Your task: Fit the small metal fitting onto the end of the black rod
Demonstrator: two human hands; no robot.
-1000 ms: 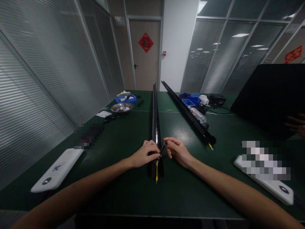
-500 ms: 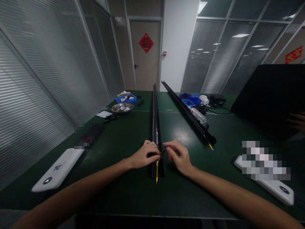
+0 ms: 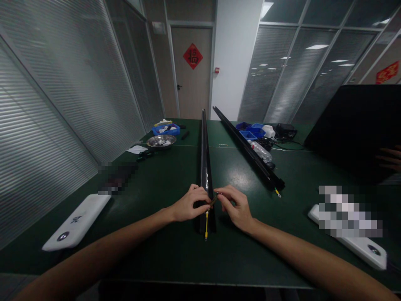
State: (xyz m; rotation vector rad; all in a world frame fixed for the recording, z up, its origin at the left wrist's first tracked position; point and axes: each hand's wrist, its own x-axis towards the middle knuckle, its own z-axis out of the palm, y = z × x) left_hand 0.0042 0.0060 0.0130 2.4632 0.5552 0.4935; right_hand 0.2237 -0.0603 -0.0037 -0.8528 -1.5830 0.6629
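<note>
A long black rail lies lengthwise in front of me, its near end between my hands. From that end a short yellow wire with a ring terminal sticks out toward me. My left hand rests over the near end, thumb and fingers closed just above the wire; what they pinch is hidden. My right hand, at the rail's right side, pinches one end of a small thin metal tool, which slants down to my left fingertips. The tool's exact kind is too small to tell.
A second black rail with a similar wire lies at right. Blue bins, a plastic bottle, a steel bowl and a blue basket stand farther back. White devices flank me. Another person's hand shows by the black panel.
The thin metal tool has turned slightly, showing a lighter, wider side. Both hands stay almost in place.
</note>
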